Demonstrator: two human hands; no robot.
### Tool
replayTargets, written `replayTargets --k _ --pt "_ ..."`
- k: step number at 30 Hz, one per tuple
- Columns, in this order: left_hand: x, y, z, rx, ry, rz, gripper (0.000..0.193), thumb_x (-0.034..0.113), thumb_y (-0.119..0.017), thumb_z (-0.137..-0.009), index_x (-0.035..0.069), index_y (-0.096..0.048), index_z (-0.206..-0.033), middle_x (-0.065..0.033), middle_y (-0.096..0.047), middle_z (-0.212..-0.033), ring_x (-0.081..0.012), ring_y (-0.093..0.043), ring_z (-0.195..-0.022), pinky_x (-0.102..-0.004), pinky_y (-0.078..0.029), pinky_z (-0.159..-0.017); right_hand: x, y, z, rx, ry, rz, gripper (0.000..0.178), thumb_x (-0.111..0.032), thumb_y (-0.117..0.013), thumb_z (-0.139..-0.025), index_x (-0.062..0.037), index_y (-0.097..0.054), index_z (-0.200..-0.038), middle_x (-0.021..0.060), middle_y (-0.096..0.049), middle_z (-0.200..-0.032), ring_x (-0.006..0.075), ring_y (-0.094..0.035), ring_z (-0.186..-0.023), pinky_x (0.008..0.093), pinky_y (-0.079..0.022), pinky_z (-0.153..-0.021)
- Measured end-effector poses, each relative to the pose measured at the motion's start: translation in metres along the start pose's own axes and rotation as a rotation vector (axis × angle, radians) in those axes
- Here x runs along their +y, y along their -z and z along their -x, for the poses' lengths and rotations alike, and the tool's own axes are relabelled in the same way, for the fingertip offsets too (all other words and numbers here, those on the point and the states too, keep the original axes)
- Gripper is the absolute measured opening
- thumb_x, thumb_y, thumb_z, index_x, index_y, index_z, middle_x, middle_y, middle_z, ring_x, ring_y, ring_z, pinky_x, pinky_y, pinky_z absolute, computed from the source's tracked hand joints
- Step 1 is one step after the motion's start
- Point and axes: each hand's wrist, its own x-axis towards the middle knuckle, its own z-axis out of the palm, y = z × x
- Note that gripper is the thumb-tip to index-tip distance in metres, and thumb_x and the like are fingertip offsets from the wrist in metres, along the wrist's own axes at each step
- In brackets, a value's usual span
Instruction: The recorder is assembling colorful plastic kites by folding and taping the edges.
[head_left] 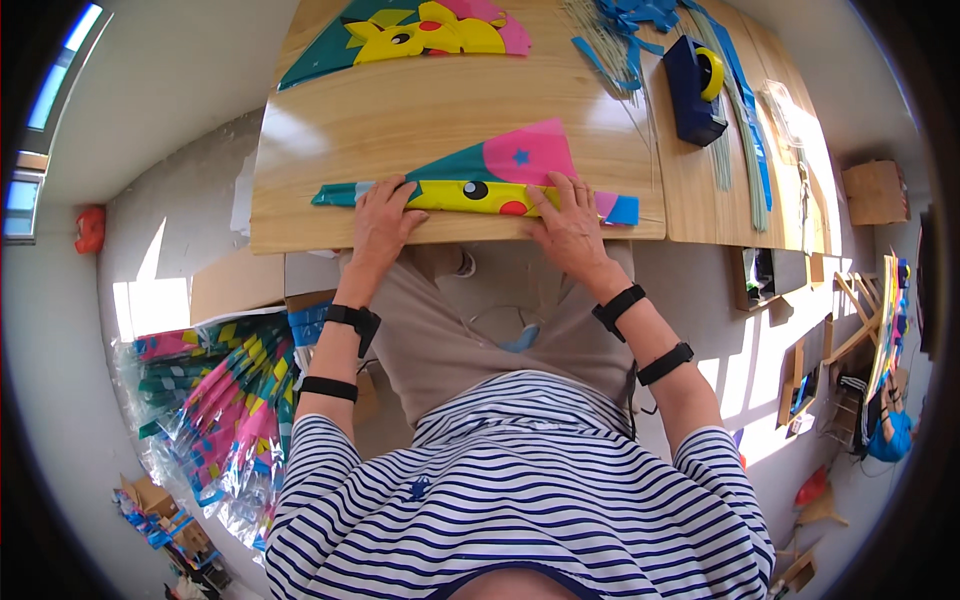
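A colourful printed kite (450,195), partly folded into a narrow strip, lies along the table's front edge. Its strip is yellow with a cartoon eye and a red cheek, ending in teal at the left and blue at the right; a pink and green triangle spreads behind it. My left hand (385,222) grips the strip near its teal end, fingers over the top and thumb in front. Toward the blue end, my right hand (572,225) holds it the same way. Parts of the strip under both hands are hidden.
Another folded kite (430,40) rests at the table's far left. A dark blue tape dispenser (692,95) with a yellow roll stands at the right, beside thin rods (745,140) and blue strips (635,20). Plastic-wrapped kites (215,400) heap up on the left, below a cardboard box (238,285).
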Motion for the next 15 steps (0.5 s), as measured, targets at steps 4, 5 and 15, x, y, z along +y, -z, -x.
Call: replayTargets --k 4,5,15 --pt "0.002 0.005 -0.009 -0.007 0.011 -0.013 0.038 0.019 -0.077 -0.084 0.007 -0.071 -0.120 -0.0105 -0.064 -0.124 -0.0321 -0.058 -0.118 -0.0458 -0.044 -0.100 0.008 0.005 -0.008 -0.031 0.018 0.104 0.053 -0.025 -0.076 -0.085 -0.0059 -0.061 -0.132 0.0144 -0.053 -0.129 0.0358 -0.048 -0.131 0.0673 -0.032 -0.114" --pt "-0.001 0.004 -0.010 0.001 -0.004 -0.025 0.036 0.019 -0.077 -0.085 0.008 -0.071 -0.118 -0.0095 -0.064 -0.121 -0.0312 -0.059 -0.117 -0.0458 -0.044 -0.098 0.010 0.005 -0.010 -0.016 0.034 0.125 0.049 -0.025 -0.076 -0.085 -0.0063 -0.062 -0.129 0.0135 -0.055 -0.126 0.0356 -0.050 -0.128 0.0678 -0.032 -0.113" --pt "-0.016 0.012 -0.064 -0.221 0.083 -0.051 0.026 0.033 -0.063 -0.098 0.007 -0.069 -0.094 -0.0079 -0.067 -0.097 -0.0308 -0.061 -0.106 -0.0495 -0.041 -0.091 0.028 0.024 -0.051 -0.023 -0.111 0.108 0.032 -0.033 -0.074 -0.089 -0.0069 -0.064 -0.106 0.0133 -0.071 -0.104 0.0381 -0.060 -0.112 0.0684 -0.035 -0.107"
